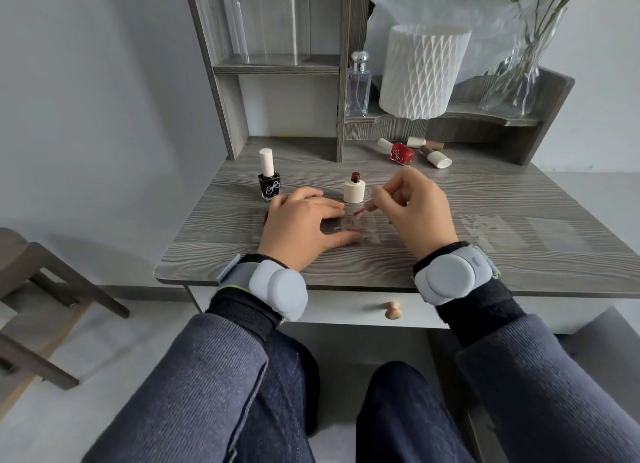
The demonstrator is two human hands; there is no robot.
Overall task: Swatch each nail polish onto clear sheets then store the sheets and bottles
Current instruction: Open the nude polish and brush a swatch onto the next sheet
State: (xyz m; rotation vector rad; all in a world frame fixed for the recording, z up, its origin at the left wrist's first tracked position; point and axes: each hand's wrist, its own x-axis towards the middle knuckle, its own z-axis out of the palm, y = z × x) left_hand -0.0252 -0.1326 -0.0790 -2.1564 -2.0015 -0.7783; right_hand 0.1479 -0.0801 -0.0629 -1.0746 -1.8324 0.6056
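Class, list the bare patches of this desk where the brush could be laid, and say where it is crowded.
Free: the front corner of the desk beside the left hand; the band between the lying bottles and the clear sheets. Crowded: the middle, around right hand, brush, open bottle and pressed sheet.

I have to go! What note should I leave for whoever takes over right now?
Left hand presses flat on the clear sheet. Right hand pinches the brush, its red tip at that sheet. Open bottle stands just behind; black bottle, capped, upright at left; more bottles lie at back right. Other sheets lie to the right. Done: this swatch seems begun. Left: finish it, recap, swatch the others, store sheets and bottles.
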